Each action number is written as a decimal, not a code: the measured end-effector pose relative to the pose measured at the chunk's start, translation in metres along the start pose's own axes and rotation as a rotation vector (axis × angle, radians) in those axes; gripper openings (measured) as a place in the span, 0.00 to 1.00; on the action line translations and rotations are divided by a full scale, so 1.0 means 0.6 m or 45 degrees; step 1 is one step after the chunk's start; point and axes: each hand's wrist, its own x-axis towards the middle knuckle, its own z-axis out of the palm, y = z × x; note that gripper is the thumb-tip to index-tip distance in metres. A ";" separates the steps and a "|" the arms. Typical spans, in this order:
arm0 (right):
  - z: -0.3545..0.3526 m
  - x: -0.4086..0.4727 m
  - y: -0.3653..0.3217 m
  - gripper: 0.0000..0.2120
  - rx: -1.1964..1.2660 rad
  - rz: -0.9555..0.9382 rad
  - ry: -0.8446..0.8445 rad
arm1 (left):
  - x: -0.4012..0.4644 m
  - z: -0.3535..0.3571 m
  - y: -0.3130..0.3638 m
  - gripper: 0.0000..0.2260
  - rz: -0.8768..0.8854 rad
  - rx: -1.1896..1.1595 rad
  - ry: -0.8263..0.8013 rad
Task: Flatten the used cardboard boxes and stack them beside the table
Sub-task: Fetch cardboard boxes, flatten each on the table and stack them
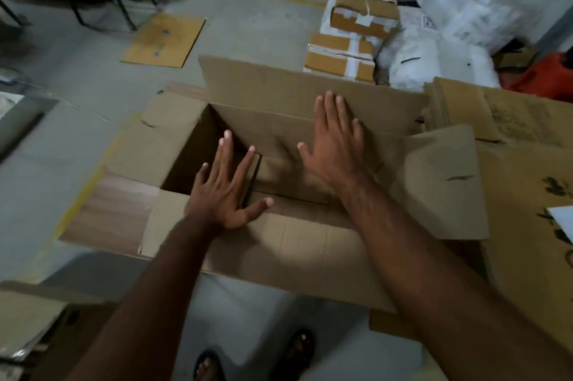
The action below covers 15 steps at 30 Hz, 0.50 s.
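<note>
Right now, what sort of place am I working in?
Likely a warehouse or packing storeroom: taped parcels stacked on a bare concrete floor, white sacks piled behind them, and flattened cardboard beside the open box under your hands.

Flattened cardboard [527, 182] runs off right edge.

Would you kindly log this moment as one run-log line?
phase: flattening | left hand: open, at near flap | right hand: open, on far wall | open cardboard box: not yet flat | flattened cardboard: right
</note>
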 end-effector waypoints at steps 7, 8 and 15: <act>0.036 0.104 0.035 0.49 -0.054 0.141 -0.567 | 0.011 -0.003 -0.006 0.47 0.008 0.001 -0.103; 0.045 0.107 0.035 0.50 -0.065 0.154 -0.593 | 0.015 -0.003 -0.007 0.47 0.006 0.003 -0.111; 0.040 0.097 0.021 0.51 -0.030 0.187 -0.546 | 0.024 -0.015 -0.010 0.50 0.043 -0.061 -0.279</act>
